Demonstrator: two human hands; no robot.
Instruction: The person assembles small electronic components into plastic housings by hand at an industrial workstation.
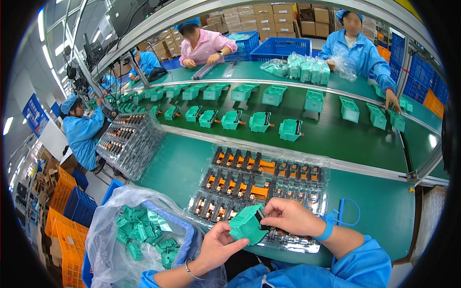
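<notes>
My left hand (217, 246) is closed round the left side of a green plastic housing (245, 223), holding it tilted above the tray's near edge. At the housing's right side, my right hand (292, 218) pinches a black part (260, 217) between thumb and fingers. How far that part sits inside the housing is hidden. Just beyond my hands lies a clear plastic tray (326, 178). Rows of black parts with orange and copper-coloured pieces (240, 184) fill its pockets. A blue wrist strap (326, 229) is on my right wrist, near a coiled blue cord (342, 211).
Left of me, a blue crate lined with a clear bag (109, 216) holds loose green housings (139, 228). Stacked clear trays (128, 149) stand at the bench's left. Beyond a metal rail, a green conveyor (216, 137) carries two rows of housings. Two co-workers (353, 45) (204, 45) work across it.
</notes>
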